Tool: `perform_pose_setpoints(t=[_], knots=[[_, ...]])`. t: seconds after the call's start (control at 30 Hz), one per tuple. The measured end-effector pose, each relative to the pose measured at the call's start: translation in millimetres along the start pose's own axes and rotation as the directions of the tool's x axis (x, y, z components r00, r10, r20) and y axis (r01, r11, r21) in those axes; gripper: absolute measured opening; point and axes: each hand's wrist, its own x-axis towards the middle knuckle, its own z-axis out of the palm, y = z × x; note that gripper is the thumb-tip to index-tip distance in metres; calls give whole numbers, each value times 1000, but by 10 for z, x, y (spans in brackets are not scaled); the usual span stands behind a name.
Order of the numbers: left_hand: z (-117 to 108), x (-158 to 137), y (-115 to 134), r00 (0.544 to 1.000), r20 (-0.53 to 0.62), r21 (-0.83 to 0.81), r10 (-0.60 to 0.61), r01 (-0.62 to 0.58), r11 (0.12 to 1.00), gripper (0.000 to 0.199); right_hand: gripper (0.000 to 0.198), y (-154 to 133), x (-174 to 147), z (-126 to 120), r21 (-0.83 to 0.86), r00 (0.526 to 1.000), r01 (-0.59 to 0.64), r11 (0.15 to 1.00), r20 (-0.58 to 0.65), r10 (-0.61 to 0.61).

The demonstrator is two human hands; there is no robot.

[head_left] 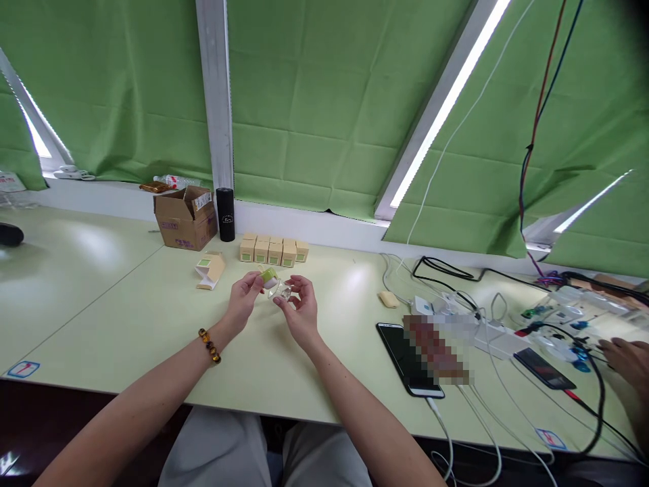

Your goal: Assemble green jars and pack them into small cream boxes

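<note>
My left hand [242, 299], a beaded bracelet on its wrist, is closed on a small green-and-white piece [269, 276]; its exact kind is too small to make out. Facing it, my right hand [301, 312] pinches a small clear piece [284, 293] that looks like glass or plastic. The two pieces are close together above the table, and I cannot tell whether they touch. An opened kraft-paper box [209, 270] with a green label lies left of my hands. Several small closed kraft boxes [274, 251] stand in a cluster just beyond them.
At the back stand a cardboard carton [186, 220] and a black tumbler [226, 215]. To the right are a phone [405, 360], a small yellowish block [388, 299], a power strip [499, 339] and tangled cables. Another person's hand [625, 360] is at the far right.
</note>
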Motion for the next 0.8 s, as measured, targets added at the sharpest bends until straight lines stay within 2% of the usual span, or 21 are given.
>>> perform_pose_setpoints(t=[0.3, 0.8], knots=[[48, -6, 42, 1000, 9, 18, -3, 3, 1000, 44, 56, 67, -14, 27, 99, 999, -46, 994, 2, 46], [58, -11, 52, 1000, 15, 37, -23, 23, 999, 42, 59, 63, -13, 24, 115, 999, -53, 992, 13, 52]])
